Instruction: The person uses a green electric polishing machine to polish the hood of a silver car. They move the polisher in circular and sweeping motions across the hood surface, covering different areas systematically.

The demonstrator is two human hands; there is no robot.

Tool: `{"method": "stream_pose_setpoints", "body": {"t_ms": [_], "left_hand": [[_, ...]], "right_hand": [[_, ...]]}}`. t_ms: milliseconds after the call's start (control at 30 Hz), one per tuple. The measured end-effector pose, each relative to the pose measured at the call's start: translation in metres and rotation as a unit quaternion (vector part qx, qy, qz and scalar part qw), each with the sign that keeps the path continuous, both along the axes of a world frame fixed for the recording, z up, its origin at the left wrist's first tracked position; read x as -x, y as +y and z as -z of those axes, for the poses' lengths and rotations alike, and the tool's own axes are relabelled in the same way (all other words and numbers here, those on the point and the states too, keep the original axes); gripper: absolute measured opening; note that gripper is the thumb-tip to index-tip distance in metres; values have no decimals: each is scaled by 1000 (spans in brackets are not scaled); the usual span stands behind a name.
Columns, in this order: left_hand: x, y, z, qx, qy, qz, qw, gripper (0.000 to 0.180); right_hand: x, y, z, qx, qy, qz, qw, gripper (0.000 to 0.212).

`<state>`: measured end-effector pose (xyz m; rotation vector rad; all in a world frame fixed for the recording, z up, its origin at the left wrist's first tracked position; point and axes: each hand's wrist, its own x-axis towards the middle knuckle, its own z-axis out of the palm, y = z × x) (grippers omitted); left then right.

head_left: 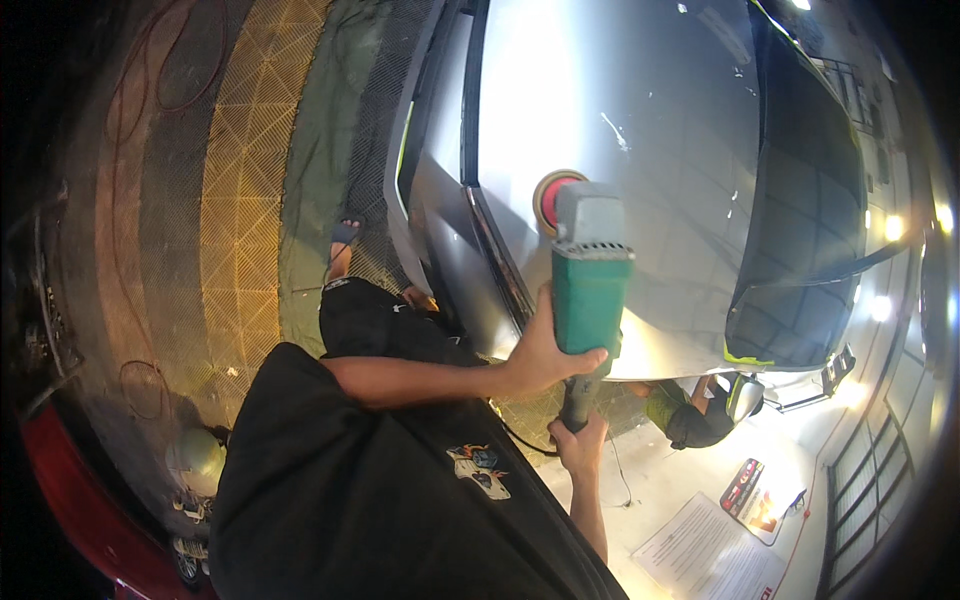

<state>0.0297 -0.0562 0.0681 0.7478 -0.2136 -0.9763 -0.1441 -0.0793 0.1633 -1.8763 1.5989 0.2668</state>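
A green and grey polishing machine (588,285) with a red pad (552,198) rests against the silver car bonnet (640,130). My left hand (545,350) is wrapped around the machine's green body. Just below it, my right hand (580,440) grips the dark rear handle, where a cable leaves it. The pad sits near the bonnet's left edge, beside the dark gap by the wing. I wear a black shirt and black shorts; one foot in a sandal (342,245) stands on the grid floor.
A yellow and dark grid floor (240,200) runs left of the car, with a red cable (130,120) looped on it. The dark windscreen (810,200) lies to the right. Another person (690,415) crouches by the side mirror. Papers (700,550) lie on the pale floor.
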Motion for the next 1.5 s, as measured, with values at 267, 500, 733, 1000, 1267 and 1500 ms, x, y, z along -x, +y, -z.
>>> {"method": "stream_pose_setpoints", "body": {"t_ms": [267, 500, 733, 1000, 1267, 1500], "left_hand": [[-5, -1, 2, -30, -27, -29, 999, 107], [-2, 3, 12, -20, -8, -39, 999, 109], [-26, 3, 23, -38, -12, -81, 996, 99], [-28, 2, 29, -38, 6, -110, 993, 102], [-31, 7, 24, -45, -21, -124, 991, 98], [-37, 4, 28, -38, -12, -134, 990, 99]], "right_hand": [[5, -20, 1, -11, 22, 6, 1000, 20], [6, -23, 5, -19, 35, -51, 998, 20], [-44, -30, 6, -12, 39, -112, 993, 21], [-63, -32, -1, 1, 58, -133, 989, 24], [-63, -30, -3, -2, 69, -142, 987, 25], [-57, -34, 6, 8, 56, -150, 987, 29]]}}
